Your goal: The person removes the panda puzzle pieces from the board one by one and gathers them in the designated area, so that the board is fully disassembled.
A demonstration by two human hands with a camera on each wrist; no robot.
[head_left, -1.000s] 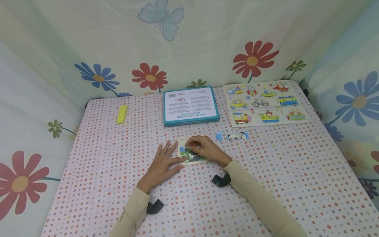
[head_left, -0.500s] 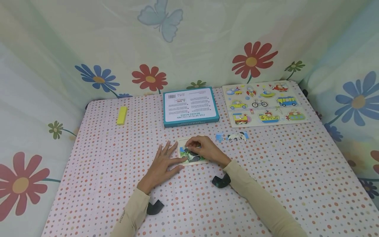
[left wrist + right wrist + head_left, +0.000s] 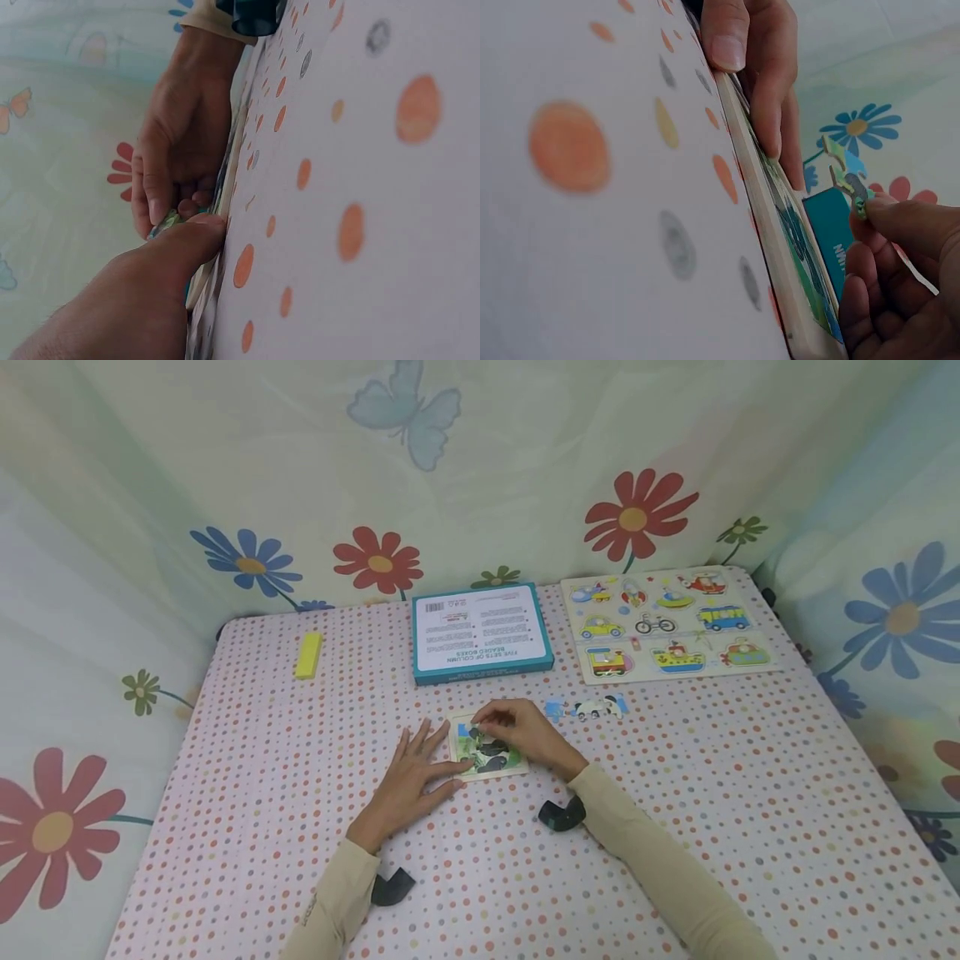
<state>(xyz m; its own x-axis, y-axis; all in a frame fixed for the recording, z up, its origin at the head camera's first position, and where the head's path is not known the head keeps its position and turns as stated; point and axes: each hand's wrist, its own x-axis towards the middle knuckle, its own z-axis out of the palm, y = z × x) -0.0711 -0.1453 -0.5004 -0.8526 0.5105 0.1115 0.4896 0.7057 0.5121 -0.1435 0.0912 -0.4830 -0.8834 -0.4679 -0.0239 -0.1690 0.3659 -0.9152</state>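
While your left hand [image 3: 408, 778] stays spread, thumb on the puzzle tray [image 3: 769, 225], your right hand [image 3: 527, 732], slightly shifted, pinches one puzzle piece [image 3: 855, 183] above it; more tray shows than before.

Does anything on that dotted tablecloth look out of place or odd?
Slightly: the flat teal-and-white rectangular cardboard box has its printing upside down in the head view, and the blue, white and black panda jigsaw pieces lie loose outside the pale wooden puzzle tray. I see nothing spilled or damaged.
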